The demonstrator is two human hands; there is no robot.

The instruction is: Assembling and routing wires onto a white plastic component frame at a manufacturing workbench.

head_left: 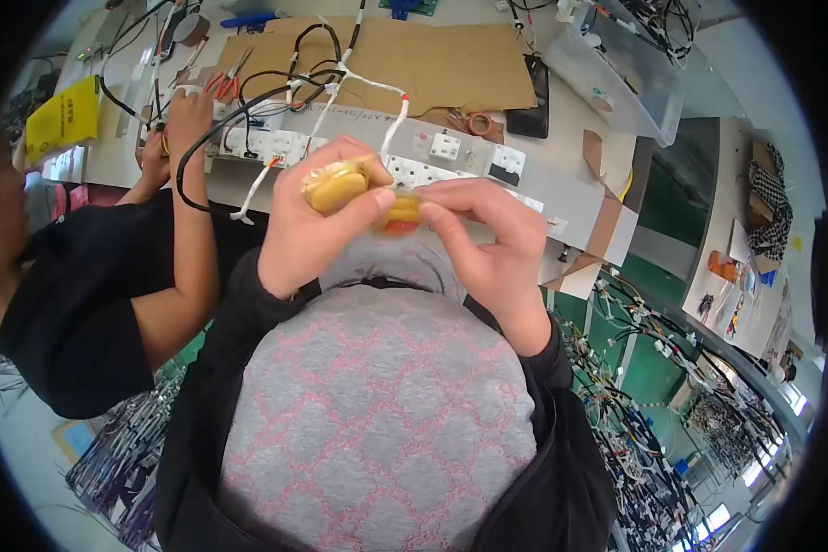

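In front of my chest, my left hand (327, 207) is closed round a yellow rounded thing (337, 188) in shiny, crinkled clear film. A second, smaller yellow piece (402, 208) with a red patch sits between both hands. The thumb of my left hand touches its left side, while my right hand (488, 230) pinches its right side between thumb and fingers. The smaller piece is blurred, and I cannot make out what kind either thing is. Just beyond my hands lies a wiring harness (340, 69) with black and white cables, near a board with white connector blocks (414, 175).
At the left, a co-worker's hands (189, 120) handle cables close to my left arm. Brown cardboard (460, 69), red-handled pliers (221, 87), an orange tape roll (479, 123) and a clear plastic bin (616, 78) are on the bench. Bundled wires (635, 368) hang at the right.
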